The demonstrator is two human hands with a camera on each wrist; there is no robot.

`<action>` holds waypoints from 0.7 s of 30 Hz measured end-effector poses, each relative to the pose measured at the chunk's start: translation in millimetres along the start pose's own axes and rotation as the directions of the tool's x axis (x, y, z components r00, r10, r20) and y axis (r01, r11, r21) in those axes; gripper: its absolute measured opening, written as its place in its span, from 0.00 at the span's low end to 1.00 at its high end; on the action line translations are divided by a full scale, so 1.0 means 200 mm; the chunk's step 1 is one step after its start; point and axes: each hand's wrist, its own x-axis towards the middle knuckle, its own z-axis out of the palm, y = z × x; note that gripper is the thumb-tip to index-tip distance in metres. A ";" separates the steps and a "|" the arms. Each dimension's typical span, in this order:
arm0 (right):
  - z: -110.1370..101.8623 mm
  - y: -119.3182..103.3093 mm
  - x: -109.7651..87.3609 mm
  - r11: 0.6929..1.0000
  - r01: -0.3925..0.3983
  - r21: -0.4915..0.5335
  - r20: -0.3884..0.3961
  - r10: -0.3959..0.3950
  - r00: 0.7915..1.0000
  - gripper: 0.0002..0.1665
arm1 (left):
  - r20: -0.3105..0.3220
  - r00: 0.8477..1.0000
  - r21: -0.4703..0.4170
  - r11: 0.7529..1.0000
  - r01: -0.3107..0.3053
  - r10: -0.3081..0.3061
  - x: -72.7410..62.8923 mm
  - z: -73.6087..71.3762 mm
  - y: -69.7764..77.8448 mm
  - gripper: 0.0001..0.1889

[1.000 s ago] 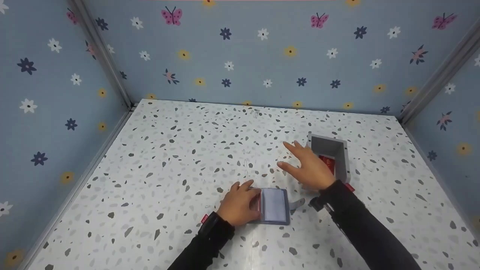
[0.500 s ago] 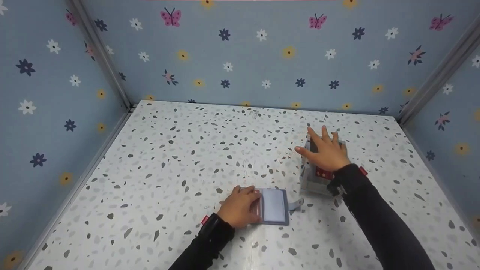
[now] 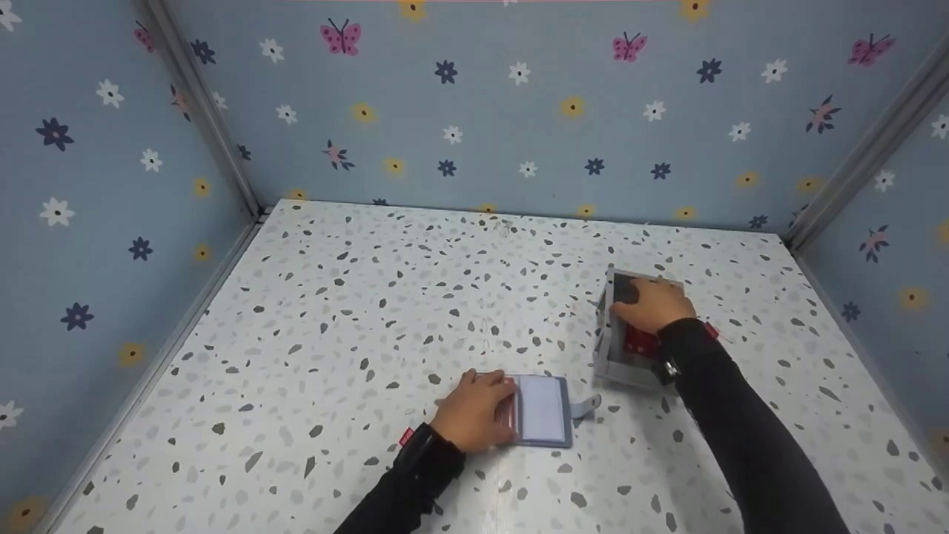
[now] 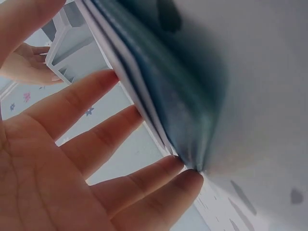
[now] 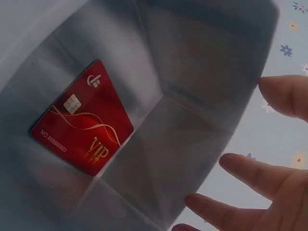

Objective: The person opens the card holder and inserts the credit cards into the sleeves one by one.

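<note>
My left hand (image 3: pixel 474 415) holds an opened card holder (image 3: pixel 543 409) on the table, thumb at its near edge and fingers at the far edge. Clear sleeves show on the right half, and a strap with a snap (image 3: pixel 587 406) sticks out. In the left wrist view several fingertips touch the edges of the card holder (image 4: pixel 144 91). My right hand (image 3: pixel 656 305) reaches over a grey box (image 3: pixel 626 377). Inside the box lies a red VIP card (image 5: pixel 89 120) with a chip. In the right wrist view the right fingertips (image 5: pixel 231 161) overlap the box rim, apart from the card.
The speckled white table (image 3: pixel 385 297) runs back to a blue flowered wall (image 3: pixel 504 111). Similar panels stand at left and right. The grey box walls rise around the red card.
My right hand has moved right, from beside the box to over it, and its spread fingers have lowered into the opening. My left hand and the card holder have stayed put.
</note>
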 end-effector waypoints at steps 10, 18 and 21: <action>0.00 0.00 0.06 0.990 -0.104 0.091 0.075 0.097 0.992 0.39 | 0.006 1.000 -0.010 1.000 0.005 -0.005 0.00 0.00 0.00 0.37; 0.05 0.00 0.09 0.994 -0.107 0.021 0.053 0.106 0.993 0.40 | 0.003 1.000 -0.014 1.000 0.006 -0.006 -0.01 0.00 0.00 0.36; 0.06 0.01 0.10 0.994 -0.109 0.025 0.041 0.108 0.993 0.38 | 0.000 1.000 -0.010 1.000 0.001 -0.001 0.00 0.00 0.00 0.36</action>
